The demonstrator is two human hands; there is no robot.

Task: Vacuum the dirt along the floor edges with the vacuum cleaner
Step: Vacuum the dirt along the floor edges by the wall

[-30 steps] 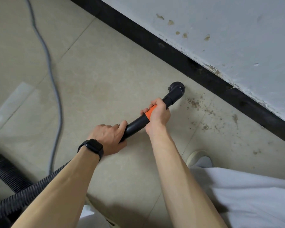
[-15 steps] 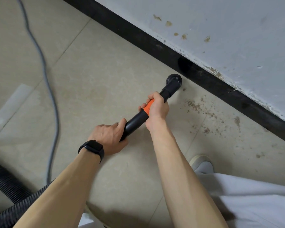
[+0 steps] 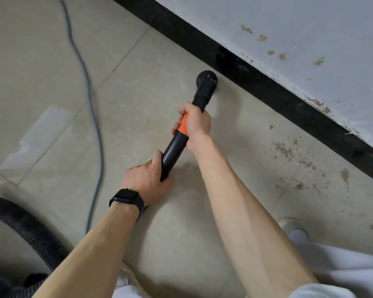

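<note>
A black vacuum wand (image 3: 174,150) with an orange band points up and right across the beige tiled floor. Its round black nozzle (image 3: 206,79) sits on the floor just short of the black skirting (image 3: 274,93). My right hand (image 3: 195,121) grips the wand at the orange band. My left hand (image 3: 148,179), with a black watch on the wrist, grips the wand's lower end. Brown dirt (image 3: 293,155) is scattered on the tiles to the right of the nozzle, near the skirting.
A ribbed black hose (image 3: 30,231) curves along the lower left. A grey cable (image 3: 91,100) runs down the floor on the left. A pale strip of tape (image 3: 37,136) lies on the tiles. My shoe (image 3: 291,225) and white trouser leg are at lower right. The stained white wall (image 3: 299,29) rises above the skirting.
The nozzle has slid left along the skirting, away from the dirt patch, and the wand now stands steeper. Both hands keep their grip.
</note>
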